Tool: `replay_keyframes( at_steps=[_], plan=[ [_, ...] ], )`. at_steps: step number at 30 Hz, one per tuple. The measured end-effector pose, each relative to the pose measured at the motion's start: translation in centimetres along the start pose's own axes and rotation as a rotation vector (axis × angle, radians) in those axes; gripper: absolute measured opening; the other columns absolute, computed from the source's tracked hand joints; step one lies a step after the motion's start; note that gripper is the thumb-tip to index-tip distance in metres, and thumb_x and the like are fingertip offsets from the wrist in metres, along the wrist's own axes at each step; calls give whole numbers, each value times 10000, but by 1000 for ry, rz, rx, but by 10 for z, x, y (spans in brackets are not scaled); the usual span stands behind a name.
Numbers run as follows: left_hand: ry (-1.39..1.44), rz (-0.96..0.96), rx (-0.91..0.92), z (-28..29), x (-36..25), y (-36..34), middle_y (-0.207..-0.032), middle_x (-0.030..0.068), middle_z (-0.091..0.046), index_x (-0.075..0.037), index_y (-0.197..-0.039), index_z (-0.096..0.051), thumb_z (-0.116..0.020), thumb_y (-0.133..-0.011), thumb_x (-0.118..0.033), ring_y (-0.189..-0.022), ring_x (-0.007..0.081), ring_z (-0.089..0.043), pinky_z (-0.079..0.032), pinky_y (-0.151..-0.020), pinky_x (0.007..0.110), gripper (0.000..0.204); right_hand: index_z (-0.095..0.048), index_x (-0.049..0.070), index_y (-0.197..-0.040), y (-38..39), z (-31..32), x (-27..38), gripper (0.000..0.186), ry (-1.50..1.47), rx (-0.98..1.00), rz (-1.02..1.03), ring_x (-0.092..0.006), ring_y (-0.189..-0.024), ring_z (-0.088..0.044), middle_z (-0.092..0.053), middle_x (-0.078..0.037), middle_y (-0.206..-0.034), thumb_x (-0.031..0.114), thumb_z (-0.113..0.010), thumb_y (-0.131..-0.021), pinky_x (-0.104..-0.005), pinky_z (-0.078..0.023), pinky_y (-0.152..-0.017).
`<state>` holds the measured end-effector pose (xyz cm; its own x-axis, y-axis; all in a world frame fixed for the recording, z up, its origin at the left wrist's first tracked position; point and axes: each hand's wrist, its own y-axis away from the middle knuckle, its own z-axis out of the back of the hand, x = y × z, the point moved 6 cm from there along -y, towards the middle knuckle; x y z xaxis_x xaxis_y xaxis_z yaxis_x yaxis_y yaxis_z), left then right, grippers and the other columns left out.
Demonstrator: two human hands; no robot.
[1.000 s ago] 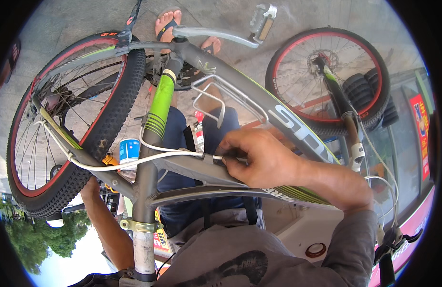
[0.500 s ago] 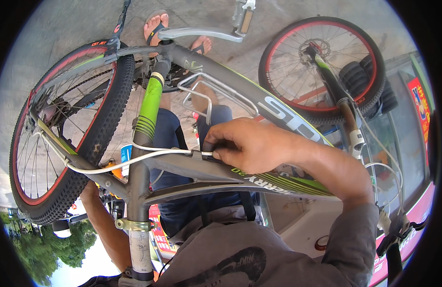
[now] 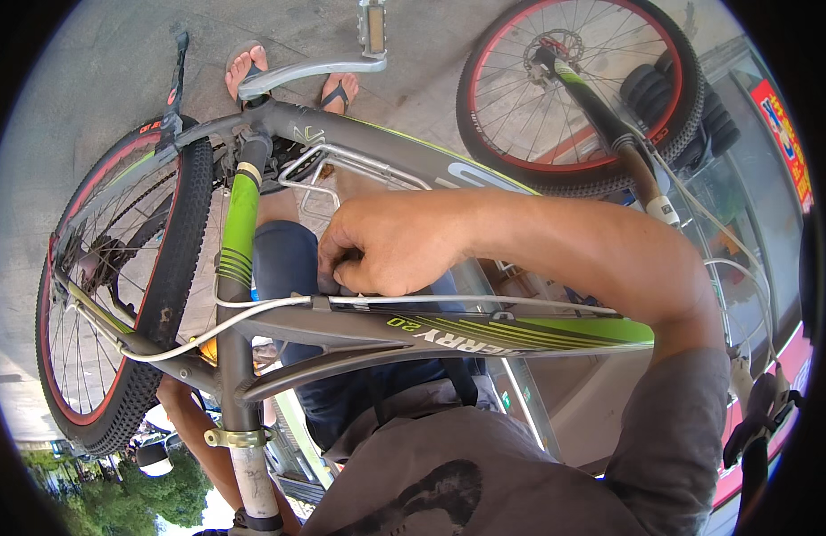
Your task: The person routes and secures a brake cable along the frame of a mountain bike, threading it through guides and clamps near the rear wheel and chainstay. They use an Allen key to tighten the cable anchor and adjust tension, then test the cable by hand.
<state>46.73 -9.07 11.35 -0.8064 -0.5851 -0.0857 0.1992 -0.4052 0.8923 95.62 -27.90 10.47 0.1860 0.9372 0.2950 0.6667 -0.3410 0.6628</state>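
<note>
Bright daylight, sharp focus, strong fisheye rim bending.

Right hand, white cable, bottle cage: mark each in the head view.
right hand (image 3: 390, 243), head view, on the back of the hand.
white cable (image 3: 252, 319), head view, on the curved run left of the hand.
bottle cage (image 3: 316, 165), head view, on its wire loop near the seat tube.
</note>
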Motion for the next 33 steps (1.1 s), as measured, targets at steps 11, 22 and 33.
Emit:
replay_keyframes(
  at_steps=[11,22,33],
  plan=[
    [-42,110,0,23,22,28,-1172,95,-563,-16,-1235,-506,-619,-844,-12,-1055,214,-543,-451,-922,352,406,-590,-75,-1114,-20,-8,-5,327,-207,180,-91,-215,-717,-656,-634,-155,-970,70,-479,-843,-320,-550,-615],
    [-45,110,5,24,18,20,-1161,90,-565,-17,-1220,-515,-614,-848,-9,-1045,209,-544,-455,-915,350,385,-580,-75,-1106,-15,-5,-11,302,-326,189,-31,-218,-814,-641,-634,-157,-969,53,-494,-847,-324,-563,-688],
    [27,39,19,-4,10,-15,-1150,85,-568,-19,-1205,-524,-608,-851,-7,-1034,204,-544,-459,-908,347,364,-657,-31,-954,-34,-9,2,332,6,89,-48,-215,-736,-608,-652,-111,-812,286,-610,-867,-341,-491,-660]
  ],
)
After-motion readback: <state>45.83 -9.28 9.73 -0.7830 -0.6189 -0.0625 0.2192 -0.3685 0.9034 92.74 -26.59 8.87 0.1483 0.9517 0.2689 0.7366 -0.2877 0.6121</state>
